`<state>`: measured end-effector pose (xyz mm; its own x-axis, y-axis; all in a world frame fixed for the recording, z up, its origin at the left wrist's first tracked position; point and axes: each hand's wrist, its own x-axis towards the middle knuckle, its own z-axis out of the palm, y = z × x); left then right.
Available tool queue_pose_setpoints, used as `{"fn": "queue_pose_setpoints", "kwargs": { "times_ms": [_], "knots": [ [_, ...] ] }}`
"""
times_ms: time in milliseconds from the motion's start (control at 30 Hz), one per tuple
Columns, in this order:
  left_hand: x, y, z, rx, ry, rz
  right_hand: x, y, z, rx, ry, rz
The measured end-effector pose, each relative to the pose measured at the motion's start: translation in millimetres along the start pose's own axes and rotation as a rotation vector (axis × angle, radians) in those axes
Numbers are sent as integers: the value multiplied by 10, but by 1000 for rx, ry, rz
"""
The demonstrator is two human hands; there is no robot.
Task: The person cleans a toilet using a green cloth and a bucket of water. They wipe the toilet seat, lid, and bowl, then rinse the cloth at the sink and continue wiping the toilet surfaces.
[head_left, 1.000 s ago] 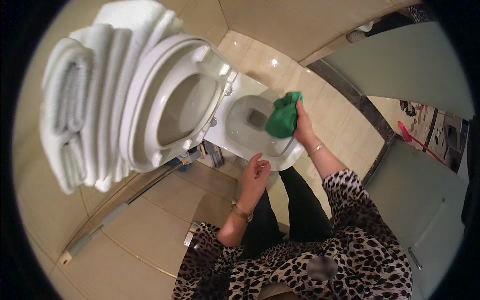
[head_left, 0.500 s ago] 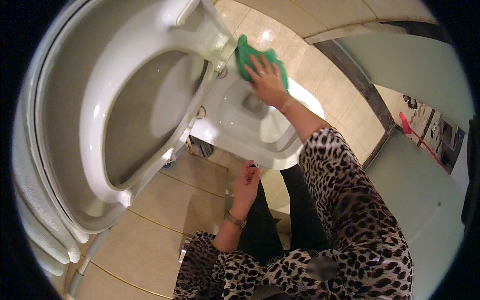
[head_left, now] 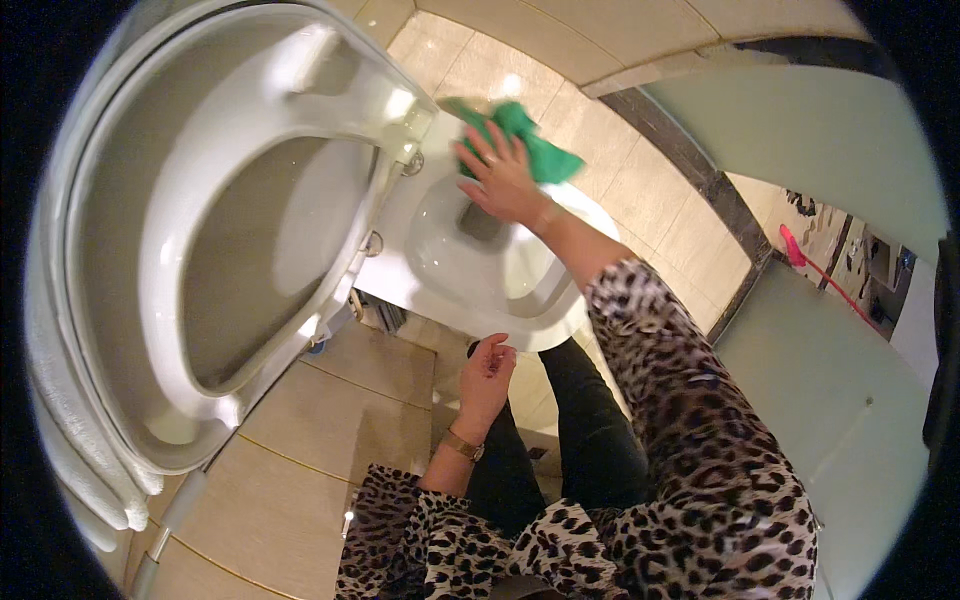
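Note:
My right hand (head_left: 500,187) presses a green cloth (head_left: 545,158) against the far rim of a white toilet bowl (head_left: 590,222), its fingers spread over the fabric. Part of the cloth hangs past the rim's outer edge. My left hand (head_left: 486,385) hovers beside the bowl's near edge, its fingers loosely curled and nothing visible in them. A raised white toilet seat (head_left: 172,280) stands to the left, with the lid (head_left: 95,260) behind it. Two round metal hinge fittings show at its base.
White towels (head_left: 85,455) hang at the far left. Beige wall tiles (head_left: 330,440) lie below the seat, and pale floor tiles (head_left: 640,185) beyond the bowl. On the right are a frosted panel (head_left: 800,360) and a pink-headed item with a long red handle (head_left: 792,245).
My right hand has shifted slightly left with the green cloth, which has bunched and spread out to the right. The whole view has moved a little. My left hand stays near the bowl.

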<state>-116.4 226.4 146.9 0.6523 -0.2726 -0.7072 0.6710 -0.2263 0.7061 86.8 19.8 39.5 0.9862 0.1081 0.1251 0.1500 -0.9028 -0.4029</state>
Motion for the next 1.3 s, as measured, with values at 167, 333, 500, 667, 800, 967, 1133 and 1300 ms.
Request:
{"fn": "queue_pose_setpoints", "kwargs": {
  "times_ms": [167,333,500,667,800,967,1133,1300],
  "knots": [
    [11,100,-48,16,19,-90,293,314,12,116,-82,-87],
    [57,109,32,40,23,-109,-993,988,-226,278,-103,351],
    [40,-98,176,7,-13,-70,-2434,611,-257,347,105,847],
    [-30,-151,285,21,-21,-116,-2803,-31,14,183,159,846],
    [16,-181,90,173,-34,-79,-2274,399,-197,-24,-44,349],
    [46,-199,29,-14,41,-72,-2079,839,-566,-105,-337,-146],
    [112,-449,-145,64,75,-135,-2978,-6,-172,-143,-302,273],
    [72,-728,-336,-130,356,-314,-2845,-1548,266,163,-395,628]
  ]
}}
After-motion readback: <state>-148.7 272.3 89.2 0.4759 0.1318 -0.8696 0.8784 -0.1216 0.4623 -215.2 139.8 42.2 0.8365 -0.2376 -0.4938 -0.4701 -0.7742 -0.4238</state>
